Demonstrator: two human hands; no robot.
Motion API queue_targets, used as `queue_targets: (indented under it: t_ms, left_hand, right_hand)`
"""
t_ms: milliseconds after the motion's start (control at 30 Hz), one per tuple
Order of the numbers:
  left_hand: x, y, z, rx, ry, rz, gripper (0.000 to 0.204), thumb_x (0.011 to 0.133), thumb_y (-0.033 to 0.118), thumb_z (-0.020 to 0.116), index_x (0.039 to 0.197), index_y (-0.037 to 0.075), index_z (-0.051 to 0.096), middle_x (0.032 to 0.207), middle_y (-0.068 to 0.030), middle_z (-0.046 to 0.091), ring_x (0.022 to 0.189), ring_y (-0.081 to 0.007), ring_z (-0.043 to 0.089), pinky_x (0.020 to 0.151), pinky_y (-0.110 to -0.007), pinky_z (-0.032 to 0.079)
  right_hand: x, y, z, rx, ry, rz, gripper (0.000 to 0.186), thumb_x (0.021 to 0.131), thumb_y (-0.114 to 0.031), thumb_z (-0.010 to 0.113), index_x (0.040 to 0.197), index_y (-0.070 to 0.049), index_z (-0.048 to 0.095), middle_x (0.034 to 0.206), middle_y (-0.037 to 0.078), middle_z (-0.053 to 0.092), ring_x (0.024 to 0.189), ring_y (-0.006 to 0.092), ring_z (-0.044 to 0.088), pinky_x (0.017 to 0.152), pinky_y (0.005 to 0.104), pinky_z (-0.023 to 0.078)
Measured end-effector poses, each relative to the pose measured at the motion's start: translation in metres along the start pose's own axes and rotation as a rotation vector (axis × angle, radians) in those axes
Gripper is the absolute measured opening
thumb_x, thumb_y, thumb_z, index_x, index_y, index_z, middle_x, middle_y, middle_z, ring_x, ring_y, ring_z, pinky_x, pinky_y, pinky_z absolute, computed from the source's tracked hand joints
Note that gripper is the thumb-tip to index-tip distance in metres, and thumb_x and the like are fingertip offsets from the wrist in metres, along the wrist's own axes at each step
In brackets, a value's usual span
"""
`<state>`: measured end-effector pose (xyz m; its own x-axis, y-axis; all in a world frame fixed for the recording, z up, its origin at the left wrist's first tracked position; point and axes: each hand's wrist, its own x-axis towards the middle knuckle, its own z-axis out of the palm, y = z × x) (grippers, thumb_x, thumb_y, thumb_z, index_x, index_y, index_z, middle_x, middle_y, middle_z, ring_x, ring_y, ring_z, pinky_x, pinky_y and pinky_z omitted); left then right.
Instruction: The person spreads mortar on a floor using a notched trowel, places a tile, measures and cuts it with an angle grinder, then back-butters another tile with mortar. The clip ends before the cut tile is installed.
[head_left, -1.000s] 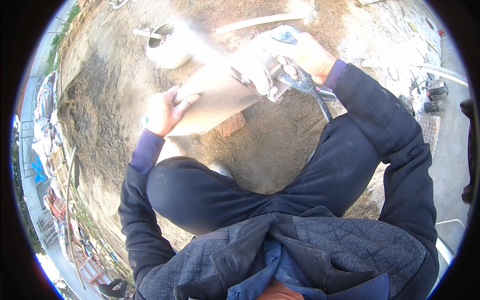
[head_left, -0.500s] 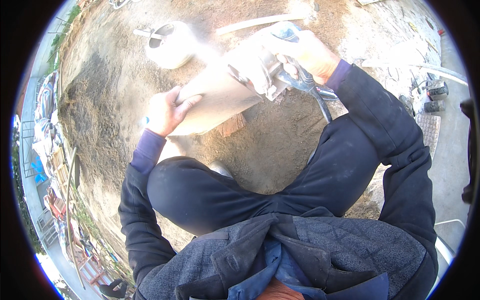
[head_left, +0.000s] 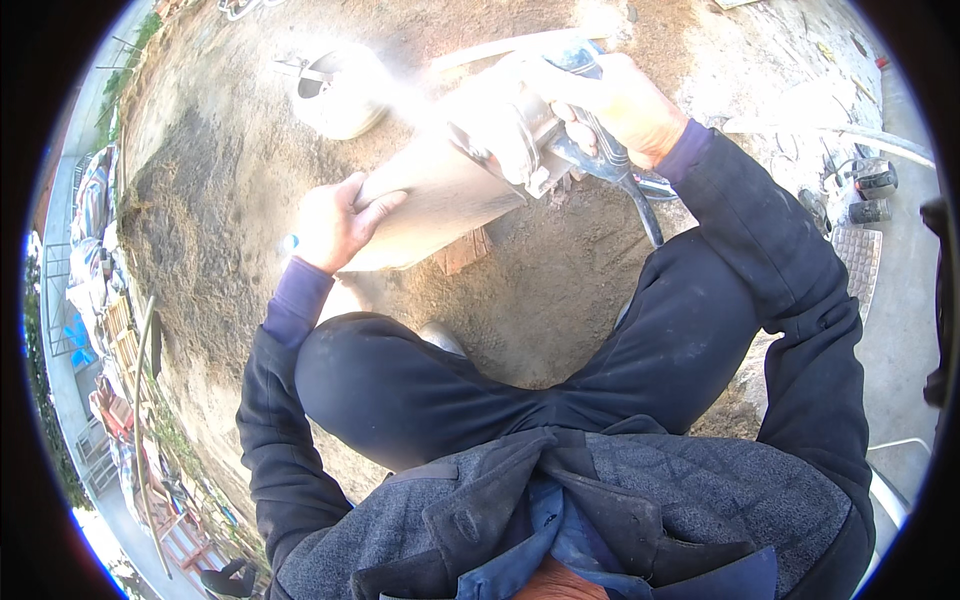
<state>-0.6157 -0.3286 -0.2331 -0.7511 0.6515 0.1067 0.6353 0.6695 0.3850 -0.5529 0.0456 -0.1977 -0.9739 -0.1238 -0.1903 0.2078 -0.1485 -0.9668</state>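
Note:
My right hand (head_left: 632, 108) is wrapped round the blue handle of a power cutter (head_left: 585, 150), its dark cord trailing down toward my right knee. The cutter's metal guard and base rest on a pale slab (head_left: 440, 205) that looks like a tile. My left hand (head_left: 335, 222) pinches the slab's left end, thumb on top and fingers round the far edge. Bright white dust blows from the cutter to the left, blurring the slab's far side. Under the slab's near edge shows a reddish brick (head_left: 463, 250). The blade itself is hidden by the guard and dust.
Beyond the slab stands a white rounded container (head_left: 345, 105) with a dark opening, partly veiled by dust. A pale strip (head_left: 520, 45) lies on the dirt farther out. Dark cylindrical objects (head_left: 872, 190) sit at the right. Piled odds and ends (head_left: 110, 300) line the left side.
The dust has spread more thickly over the white container. My right hand and the cutter have shifted very slightly to the right; my left hand stays on the slab.

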Motion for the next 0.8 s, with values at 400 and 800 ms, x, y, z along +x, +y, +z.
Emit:
queue_targets:
  t_ms: [400, 800]
  left_hand:
    - [0.001, 0.004, 0.0, 0.02, -0.01, 0.01, 0.045, 0.094, 0.047, 0.082, 0.082, 0.006, 0.067, 0.064, -0.0161, 0.065, 0.056, -0.0299, 0.068, 0.058, -0.038, 0.054]
    - [0.004, 0.009, 0.001, 0.052, -0.051, 0.002, 0.049, 0.095, 0.051, 0.078, 0.082, 0.005, 0.068, 0.066, -0.0168, 0.067, 0.06, -0.0321, 0.07, 0.06, -0.04, 0.056]
  right_hand:
    - [-0.006, -0.01, 0.004, 0.002, -0.043, -0.084, 0.037, 0.103, -0.026, 0.075, 0.135, -0.008, 0.07, 0.074, -0.002, 0.064, 0.05, 0.0044, 0.056, 0.046, 0.022, 0.045]
    - [-0.012, -0.015, 0.004, 0.016, -0.01, -0.148, 0.036, 0.103, -0.026, 0.074, 0.134, -0.007, 0.07, 0.074, -0.001, 0.064, 0.051, 0.0048, 0.057, 0.045, 0.0223, 0.045]
